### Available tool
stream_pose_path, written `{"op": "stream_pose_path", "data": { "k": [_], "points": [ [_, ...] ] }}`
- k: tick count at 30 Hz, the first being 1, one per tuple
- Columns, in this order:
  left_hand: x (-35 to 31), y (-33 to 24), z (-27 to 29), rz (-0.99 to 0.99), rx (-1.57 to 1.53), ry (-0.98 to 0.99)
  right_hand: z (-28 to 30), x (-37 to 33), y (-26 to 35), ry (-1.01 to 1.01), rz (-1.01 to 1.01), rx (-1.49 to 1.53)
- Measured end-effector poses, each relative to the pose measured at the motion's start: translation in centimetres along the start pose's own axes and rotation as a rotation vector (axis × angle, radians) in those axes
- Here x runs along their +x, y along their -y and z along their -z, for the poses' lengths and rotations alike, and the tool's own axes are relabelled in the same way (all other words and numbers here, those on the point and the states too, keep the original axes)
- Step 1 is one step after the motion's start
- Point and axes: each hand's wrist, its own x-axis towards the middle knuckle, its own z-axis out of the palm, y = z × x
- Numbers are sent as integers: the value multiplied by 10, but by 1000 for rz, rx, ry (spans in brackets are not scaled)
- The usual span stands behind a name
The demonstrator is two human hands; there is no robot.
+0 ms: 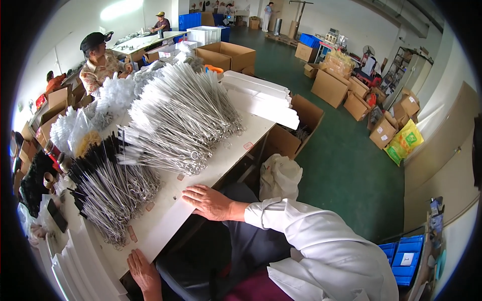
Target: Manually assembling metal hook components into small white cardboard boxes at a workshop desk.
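Note:
A long, flat white piece (pixel 159 232) lies along the near edge of the worktable. The fingers of my right hand (pixel 207 201) rest stretched out over its far end. My left hand (pixel 143 272) lies by its near end, fingers flat over the table edge. Neither hand visibly lifts anything; my thumbs are mostly hidden. Just beyond the white piece is a pile of black-bristled brushes (pixel 113 185) with twisted wire stems and looped ends. A bigger heap of white-bristled wire brushes (pixel 181 115) sits farther along, loops toward me.
Stacked white trough-like pieces (pixel 261 98) stand at the table's far end, with more white strips (pixel 80 266) at the near left. An open carton (pixel 288 135) and a white sack (pixel 280 176) are beside the table. A co-worker (pixel 103 62) sits across.

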Motion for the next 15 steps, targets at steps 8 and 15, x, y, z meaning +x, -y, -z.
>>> {"op": "stream_pose_path", "data": {
  "k": [8,15],
  "points": [
    [25,-60,94,52,-383,358,16,2,26,-75,195,170],
    [45,-96,78,53,-731,541,11,5,84,-4,354,365]
  ]
}}
